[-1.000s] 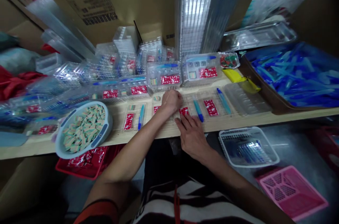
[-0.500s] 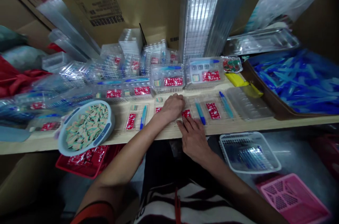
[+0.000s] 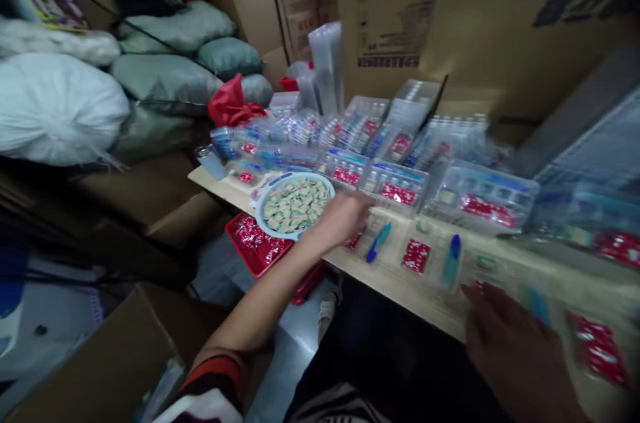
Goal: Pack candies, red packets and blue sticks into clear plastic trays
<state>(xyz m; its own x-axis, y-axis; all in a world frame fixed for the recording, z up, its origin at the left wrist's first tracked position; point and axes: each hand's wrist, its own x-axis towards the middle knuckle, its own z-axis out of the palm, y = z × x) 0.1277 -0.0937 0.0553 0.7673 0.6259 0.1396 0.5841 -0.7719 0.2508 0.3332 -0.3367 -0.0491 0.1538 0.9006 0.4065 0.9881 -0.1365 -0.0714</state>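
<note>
My left hand (image 3: 345, 217), smeared by motion, hangs over the row of clear plastic trays, just right of a pale blue bowl (image 3: 259, 216) of small striped pieces (image 3: 295, 204). Its fingers are too blurred to read. Beneath it a red patterned packet (image 3: 353, 240) shows in part beside a blue pen (image 3: 379, 243). Further right, my right hand (image 3: 515, 343) lies over another tray with its fingers stretched forward, partly covering a red packet. A striped piece (image 3: 486, 263) shows in that tray above the fingers, and a blurred blue pen (image 3: 538, 306) lies beside them.
Filled clear trays (image 3: 397, 186) stand stacked along the back of the wooden table (image 3: 400, 299). A red basket (image 3: 253, 256) of packets sits below the front edge. Stuffed sacks (image 3: 160, 79) and cardboard boxes (image 3: 400, 3) stand behind, with an open carton (image 3: 125, 356) at lower left.
The view has swung left. My left hand has moved left along the trays toward the bowl, away from my right hand. My right hand stays over a tray's red packet.
</note>
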